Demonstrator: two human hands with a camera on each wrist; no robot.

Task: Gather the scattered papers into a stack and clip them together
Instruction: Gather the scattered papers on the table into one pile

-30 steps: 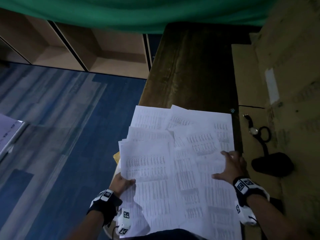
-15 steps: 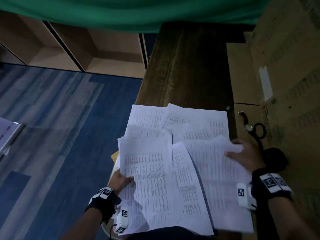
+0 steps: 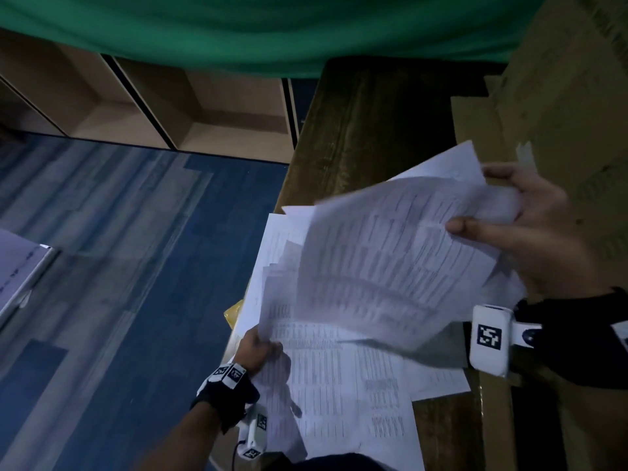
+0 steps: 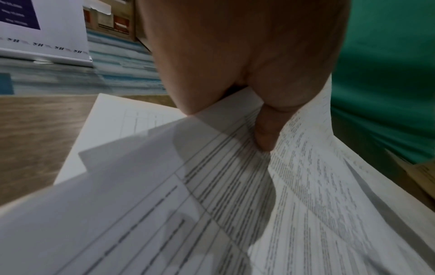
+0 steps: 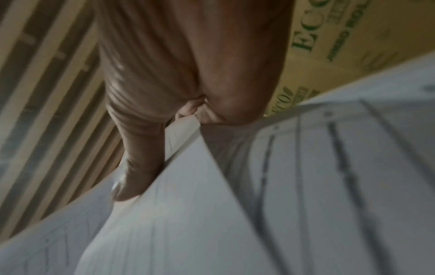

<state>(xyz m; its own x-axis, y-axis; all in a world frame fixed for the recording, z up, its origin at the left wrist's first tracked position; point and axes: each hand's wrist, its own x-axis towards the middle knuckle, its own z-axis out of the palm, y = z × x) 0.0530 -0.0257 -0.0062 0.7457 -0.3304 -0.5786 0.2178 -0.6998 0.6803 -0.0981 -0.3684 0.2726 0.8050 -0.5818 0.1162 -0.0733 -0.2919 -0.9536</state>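
Note:
Several white printed sheets (image 3: pixel 339 385) lie overlapping on the dark wooden table (image 3: pixel 373 124). My right hand (image 3: pixel 530 229) holds a few lifted sheets (image 3: pixel 390 266) above the pile, thumb on top and fingers behind; the right wrist view shows that pinch on the paper edge (image 5: pixel 188 167). My left hand (image 3: pixel 255 348) grips the near left edge of the pile, and in the left wrist view its thumb and a finger (image 4: pixel 266 134) pinch the sheets (image 4: pixel 212 186). No clip is in view.
Cardboard boxes (image 3: pixel 560 96) stand along the table's right side, close to my right hand. A green cloth (image 3: pixel 272 28) hangs at the far end. The table's left edge drops to blue flooring (image 3: pixel 136 266). A yellowish item (image 3: pixel 234 312) pokes out under the pile's left edge.
My right hand has raised a few sheets off the table, up and toward the boxes. The left hand keeps its hold on the pile's left edge. The head view has come closer.

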